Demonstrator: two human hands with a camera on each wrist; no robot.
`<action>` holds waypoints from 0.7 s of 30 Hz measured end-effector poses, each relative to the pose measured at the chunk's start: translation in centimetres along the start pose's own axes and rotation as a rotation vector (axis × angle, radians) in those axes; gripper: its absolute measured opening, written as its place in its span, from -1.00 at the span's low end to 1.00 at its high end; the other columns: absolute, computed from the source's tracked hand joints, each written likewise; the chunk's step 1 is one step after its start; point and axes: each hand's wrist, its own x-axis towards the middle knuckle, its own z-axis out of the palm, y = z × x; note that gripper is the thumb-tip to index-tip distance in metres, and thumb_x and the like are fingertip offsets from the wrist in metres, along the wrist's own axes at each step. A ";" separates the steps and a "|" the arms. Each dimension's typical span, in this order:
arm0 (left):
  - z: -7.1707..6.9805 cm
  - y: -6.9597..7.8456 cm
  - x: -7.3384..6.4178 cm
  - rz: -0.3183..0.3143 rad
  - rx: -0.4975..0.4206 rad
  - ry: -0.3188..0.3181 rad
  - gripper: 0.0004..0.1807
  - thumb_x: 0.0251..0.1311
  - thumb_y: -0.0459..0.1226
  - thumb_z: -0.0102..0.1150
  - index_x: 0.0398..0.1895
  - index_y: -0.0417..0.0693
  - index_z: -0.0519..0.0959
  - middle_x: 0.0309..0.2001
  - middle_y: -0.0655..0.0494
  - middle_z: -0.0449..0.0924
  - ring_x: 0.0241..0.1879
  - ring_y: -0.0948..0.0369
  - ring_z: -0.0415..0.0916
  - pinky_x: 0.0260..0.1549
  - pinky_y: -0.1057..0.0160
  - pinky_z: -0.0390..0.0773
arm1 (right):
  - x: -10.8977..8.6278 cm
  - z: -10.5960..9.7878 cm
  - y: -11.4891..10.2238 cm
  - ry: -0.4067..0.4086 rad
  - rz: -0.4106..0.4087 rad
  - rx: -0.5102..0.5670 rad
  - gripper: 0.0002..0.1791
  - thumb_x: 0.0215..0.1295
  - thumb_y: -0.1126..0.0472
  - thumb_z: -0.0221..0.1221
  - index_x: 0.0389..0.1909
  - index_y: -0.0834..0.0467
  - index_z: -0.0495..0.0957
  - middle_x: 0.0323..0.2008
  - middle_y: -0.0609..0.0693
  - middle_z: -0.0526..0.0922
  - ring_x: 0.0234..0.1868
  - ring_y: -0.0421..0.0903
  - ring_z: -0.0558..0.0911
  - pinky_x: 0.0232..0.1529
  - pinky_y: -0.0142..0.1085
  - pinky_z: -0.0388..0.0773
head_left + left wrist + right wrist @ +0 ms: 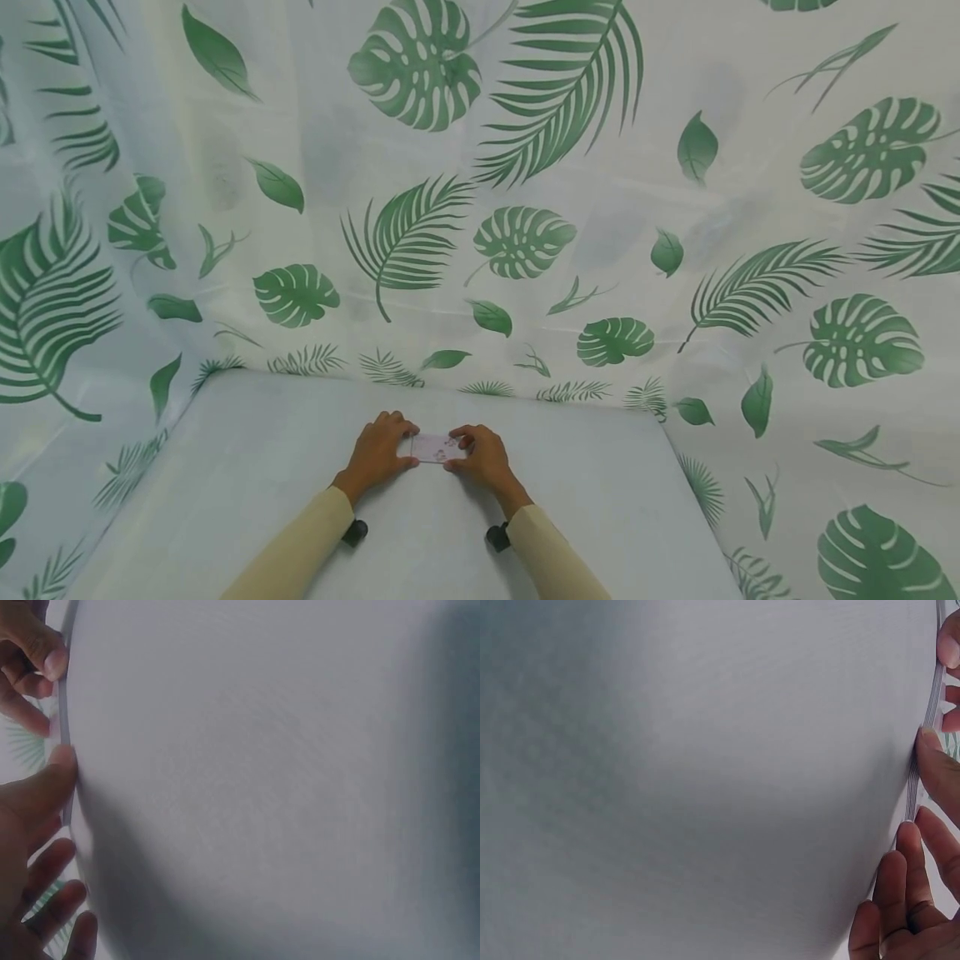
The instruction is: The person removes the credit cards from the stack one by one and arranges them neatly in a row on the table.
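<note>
A small flat pale-pink rectangle (430, 447) with a darker flower print lies between both hands, low in the middle of the head view. My left hand (381, 450) pinches its left end, thumb on the near edge and fingers at the far edge. At the opposite end my right hand (486, 457) holds it the same way. Seen edge-on in the right wrist view, the rectangle's side (913, 791) shows several thin stacked layers. In the left wrist view only a narrow grey edge (64, 712) appears, partly covered by the thumbs.
A white tabletop (285, 467) spreads beneath both arms. White curtains (420, 350) printed with green leaves rise behind it and along both sides. Dark devices (356, 532) are strapped at the wrists, below the pale yellow sleeves (300, 542).
</note>
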 end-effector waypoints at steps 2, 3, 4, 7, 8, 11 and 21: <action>0.0 0.0 0.0 -0.007 -0.004 -0.010 -0.46 -0.06 -0.16 0.72 0.04 -0.07 0.76 -0.13 0.04 0.64 -0.09 0.07 0.46 -0.14 0.01 0.51 | 0.0 0.1 0.0 -0.005 0.002 0.001 -0.44 0.02 0.17 0.65 0.10 0.05 0.74 -0.22 -0.04 0.67 -0.21 -0.12 0.50 -0.11 -0.23 0.42; 0.1 0.0 0.1 -0.009 -0.005 -0.011 -0.47 -0.05 -0.17 0.72 0.03 -0.07 0.76 -0.13 0.04 0.64 -0.09 0.06 0.46 -0.14 0.00 0.51 | 0.1 0.1 0.0 -0.006 0.000 0.006 -0.44 0.02 0.17 0.65 0.09 0.05 0.73 -0.22 -0.04 0.67 -0.21 -0.12 0.50 -0.11 -0.23 0.43; 0.1 0.0 0.1 -0.010 -0.007 -0.011 -0.47 -0.05 -0.17 0.72 0.03 -0.07 0.75 -0.13 0.04 0.65 -0.09 0.06 0.47 -0.13 0.00 0.52 | 0.1 0.1 0.1 -0.009 0.001 0.011 -0.44 0.02 0.17 0.65 0.10 0.05 0.73 -0.22 -0.04 0.67 -0.21 -0.11 0.50 -0.11 -0.24 0.42; -0.1 0.1 0.0 -0.011 -0.012 -0.004 -0.48 -0.05 -0.18 0.72 0.01 -0.07 0.74 -0.15 0.05 0.65 -0.10 0.08 0.46 -0.13 0.00 0.53 | 0.1 0.1 0.1 -0.013 -0.005 0.036 -0.44 0.04 0.18 0.64 0.11 0.05 0.72 -0.23 -0.04 0.69 -0.21 -0.10 0.51 -0.12 -0.24 0.42; -0.1 0.2 0.0 -0.013 -0.014 -0.003 -0.48 -0.05 -0.18 0.72 0.01 -0.08 0.73 -0.16 0.06 0.64 -0.11 0.09 0.45 -0.13 0.01 0.52 | 0.1 0.0 0.1 -0.012 -0.005 0.045 -0.44 0.04 0.18 0.64 0.11 0.05 0.72 -0.23 -0.04 0.69 -0.20 -0.09 0.52 -0.12 -0.24 0.42; -0.5 0.4 -0.1 -0.011 -0.023 0.009 -0.48 -0.04 -0.19 0.71 0.02 -0.08 0.72 -0.20 0.08 0.62 -0.14 0.12 0.42 -0.15 0.04 0.50 | 0.1 -0.1 0.1 0.000 -0.025 0.063 -0.43 0.04 0.17 0.64 0.12 0.06 0.72 -0.25 -0.03 0.71 -0.21 -0.08 0.53 -0.12 -0.25 0.41; -1.8 0.8 -0.1 -0.035 -0.038 0.001 -0.44 0.01 -0.19 0.69 0.11 -0.06 0.70 -0.25 0.16 0.62 -0.16 0.21 0.38 -0.14 0.16 0.50 | -0.3 -0.7 -0.8 0.026 -0.042 0.058 -0.43 0.07 0.13 0.62 0.15 -0.01 0.71 -0.28 -0.13 0.72 -0.23 -0.15 0.51 -0.14 -0.26 0.41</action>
